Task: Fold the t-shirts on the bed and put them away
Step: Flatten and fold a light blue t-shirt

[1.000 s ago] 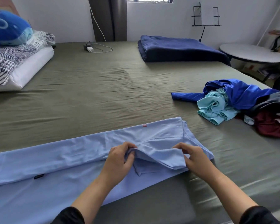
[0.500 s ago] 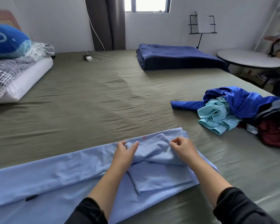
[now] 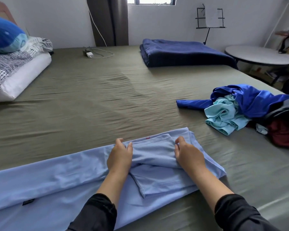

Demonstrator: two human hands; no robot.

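A light blue t-shirt (image 3: 60, 177) lies stretched across the near edge of the olive-green bed (image 3: 97, 100), folded lengthwise. Its right sleeve (image 3: 153, 150) is turned back over the body. My left hand (image 3: 120, 155) pinches the sleeve's left edge between thumb and fingers. My right hand (image 3: 188, 153) grips the sleeve's right edge with curled fingers. Both hands rest low on the shirt. A heap of unfolded shirts sits at the right: a royal blue one (image 3: 250, 99), a pale turquoise one (image 3: 223, 117) and a dark red one (image 3: 284, 134).
A folded navy blanket (image 3: 182, 54) lies at the far side of the bed. Pillows (image 3: 15, 70) with a blue plush toy (image 3: 5, 37) are stacked at the far left. A charger and cable (image 3: 93, 54) lie near the wall. A round table (image 3: 260, 55) stands beyond the bed's right edge.
Both hands carried the lifted sleeve away from me and lowered it flat onto the shirt body. The view has tilted up a little.
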